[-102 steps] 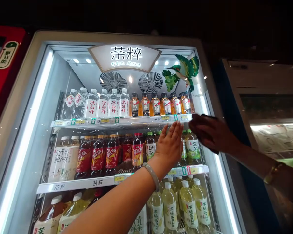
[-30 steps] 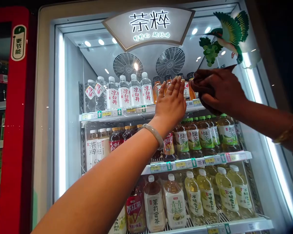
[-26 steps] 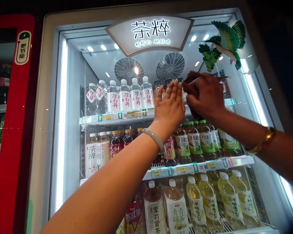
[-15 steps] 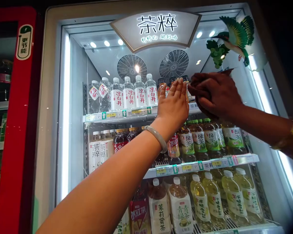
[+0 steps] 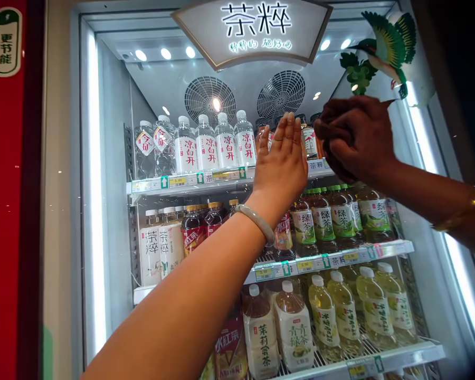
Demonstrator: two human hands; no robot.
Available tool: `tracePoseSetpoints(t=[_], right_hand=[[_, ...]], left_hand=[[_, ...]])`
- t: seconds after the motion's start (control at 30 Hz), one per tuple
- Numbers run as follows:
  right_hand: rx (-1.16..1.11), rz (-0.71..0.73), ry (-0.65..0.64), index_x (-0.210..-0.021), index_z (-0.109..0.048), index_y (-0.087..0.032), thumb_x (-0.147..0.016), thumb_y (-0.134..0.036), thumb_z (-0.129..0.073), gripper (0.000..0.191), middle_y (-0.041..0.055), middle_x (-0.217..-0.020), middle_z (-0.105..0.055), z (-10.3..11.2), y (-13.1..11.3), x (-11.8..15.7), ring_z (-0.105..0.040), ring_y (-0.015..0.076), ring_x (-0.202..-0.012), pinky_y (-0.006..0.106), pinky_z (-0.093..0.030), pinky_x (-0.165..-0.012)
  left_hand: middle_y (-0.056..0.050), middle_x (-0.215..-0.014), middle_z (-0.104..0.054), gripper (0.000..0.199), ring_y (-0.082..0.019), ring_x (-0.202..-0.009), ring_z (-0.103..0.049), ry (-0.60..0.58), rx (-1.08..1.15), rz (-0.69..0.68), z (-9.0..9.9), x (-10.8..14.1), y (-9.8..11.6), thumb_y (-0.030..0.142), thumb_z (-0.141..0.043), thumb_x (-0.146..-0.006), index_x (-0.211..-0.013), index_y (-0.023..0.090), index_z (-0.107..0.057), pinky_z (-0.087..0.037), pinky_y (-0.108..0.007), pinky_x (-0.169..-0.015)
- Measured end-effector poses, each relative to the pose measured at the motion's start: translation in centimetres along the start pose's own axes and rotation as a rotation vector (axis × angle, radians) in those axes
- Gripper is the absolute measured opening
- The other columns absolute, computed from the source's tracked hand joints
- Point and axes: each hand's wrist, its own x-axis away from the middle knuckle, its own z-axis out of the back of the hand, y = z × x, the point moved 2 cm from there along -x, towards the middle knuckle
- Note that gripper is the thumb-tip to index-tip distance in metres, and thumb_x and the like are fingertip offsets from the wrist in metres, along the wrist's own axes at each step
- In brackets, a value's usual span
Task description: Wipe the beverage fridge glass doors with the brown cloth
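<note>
From where I stood, the lit sign (image 5: 255,31) at the top of the drinks cooler (image 5: 59,174) was the easiest thing to go by. Below it, a bit to its right, the person's left hand (image 5: 281,166) was raised flat toward the glass door (image 5: 241,100), fingers straight up, nothing in it; I couldn't tell whether the whole palm touched. Farther right of the sign, and lower than it, the right hand (image 5: 366,140) was clenched around a bunched dark cloth (image 5: 328,126), held up by the glass just beside the left fingertips. A pale bangle (image 5: 257,221) circled the left wrist. Directly under the sign stood clear water bottles (image 5: 227,145); well below it, to its right, were green tea bottles (image 5: 324,219). A bird decal (image 5: 386,47) sat right of the sign.
</note>
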Motion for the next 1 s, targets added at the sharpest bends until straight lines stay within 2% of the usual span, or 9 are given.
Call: tracePoseSetpoints(t=[0.07,0.17,0.33,0.43,0.53,0.67,0.8,0.9,1.0], right_hand=[[0.021,-0.117,0.030,-0.098,-0.068,-0.023,-0.087,-0.028,-0.058,0.015,0.0141,-0.142,-0.060,-1.0,-3.0,-0.6,-0.054,0.0345,-0.136,0.056,-0.044,-0.114],[0.002,-0.021,-0.049,-0.106,-0.066,-0.026,-0.092,-0.029,-0.053,0.019,0.0093,-0.147,-0.058,-1.3,-6.0,0.7,-0.053,0.0319,-0.137,0.056,-0.043,-0.116],[0.013,0.111,-0.177,-0.104,-0.065,-0.028,-0.085,-0.026,-0.054,0.023,0.0063,-0.144,-0.061,0.1,-2.3,1.5,-0.055,0.0282,-0.135,0.049,-0.045,-0.116],[0.098,-0.104,-0.052,-0.099,-0.064,-0.024,-0.085,-0.024,-0.054,0.017,0.0125,-0.138,-0.063,-0.6,-1.4,-1.2,-0.057,0.0294,-0.131,0.048,-0.046,-0.113],[0.123,-0.239,-0.023,-0.101,-0.063,-0.023,-0.091,-0.025,-0.053,0.014,0.0140,-0.139,-0.061,-2.0,-4.3,-2.5,-0.056,0.0306,-0.130,0.051,-0.047,-0.110],[0.102,-0.045,-0.150,-0.111,-0.063,-0.027,-0.093,-0.028,-0.051,0.021,0.0088,-0.147,-0.056,-1.1,-6.2,0.0,-0.052,0.0326,-0.135,0.056,-0.045,-0.111],[0.031,0.159,-0.259,-0.115,-0.062,-0.032,-0.088,-0.026,-0.053,0.029,0.0049,-0.148,-0.056,0.4,-2.3,1.0,-0.052,0.0313,-0.136,0.055,-0.044,-0.114],[0.134,-0.073,-0.142,-0.115,-0.062,-0.029,-0.091,-0.027,-0.053,0.026,0.0105,-0.144,-0.058,-0.7,-1.4,-1.6,-0.052,0.0344,-0.133,0.057,-0.044,-0.111],[0.117,-0.240,-0.034,-0.107,-0.065,-0.023,-0.090,-0.029,-0.058,0.019,0.0150,-0.138,-0.061,-2.7,-4.7,-3.2,-0.055,0.0385,-0.125,0.061,-0.045,-0.105]], left_hand=[[-0.008,-0.175,-0.025,0.074,-0.027,-0.165,-0.009,0.002,0.022,0.039,0.0,0.0,-0.1,0.022,-0.034,-0.097,-0.168,0.014,-0.016,0.000,-0.051,-0.135],[-0.007,-0.173,-0.029,0.075,-0.029,-0.164,-0.011,0.018,0.056,0.049,0.1,0.2,-0.1,0.021,-0.035,-0.097,-0.169,0.017,-0.015,0.000,-0.053,-0.135],[-0.011,-0.175,-0.023,0.073,-0.030,-0.165,-0.008,0.007,0.052,0.059,-0.1,0.3,0.0,0.023,-0.034,-0.097,-0.167,0.011,-0.019,0.001,-0.051,-0.135],[-0.009,-0.175,-0.023,0.073,-0.030,-0.165,-0.008,-0.014,0.056,0.069,0.0,0.2,0.1,0.024,-0.035,-0.097,-0.167,0.013,-0.019,0.001,-0.051,-0.135],[-0.005,-0.175,-0.024,0.074,-0.030,-0.165,-0.007,-0.025,0.058,0.072,0.2,0.1,0.1,0.024,-0.037,-0.097,-0.168,0.017,-0.018,0.000,-0.052,-0.135],[-0.009,-0.175,-0.022,0.070,-0.027,-0.165,-0.010,-0.044,0.056,0.043,0.5,0.7,-0.6,0.024,-0.031,-0.099,-0.167,0.010,-0.020,-0.004,-0.045,-0.136],[-0.009,-0.174,-0.028,0.066,-0.023,-0.163,-0.017,-0.055,0.040,-0.056,1.0,1.3,-1.7,0.023,-0.027,-0.101,-0.165,0.010,-0.026,-0.009,-0.041,-0.135],[-0.010,-0.174,-0.028,0.065,-0.022,-0.163,-0.019,-0.063,0.026,-0.096,1.3,1.4,-2.4,0.022,-0.029,-0.101,-0.164,0.008,-0.028,-0.011,-0.038,-0.135],[-0.015,-0.174,-0.024,0.066,-0.023,-0.163,-0.018,-0.050,0.008,-0.053,1.6,1.6,-3.1,0.021,-0.030,-0.100,-0.163,0.002,-0.027,-0.011,-0.035,-0.134]])
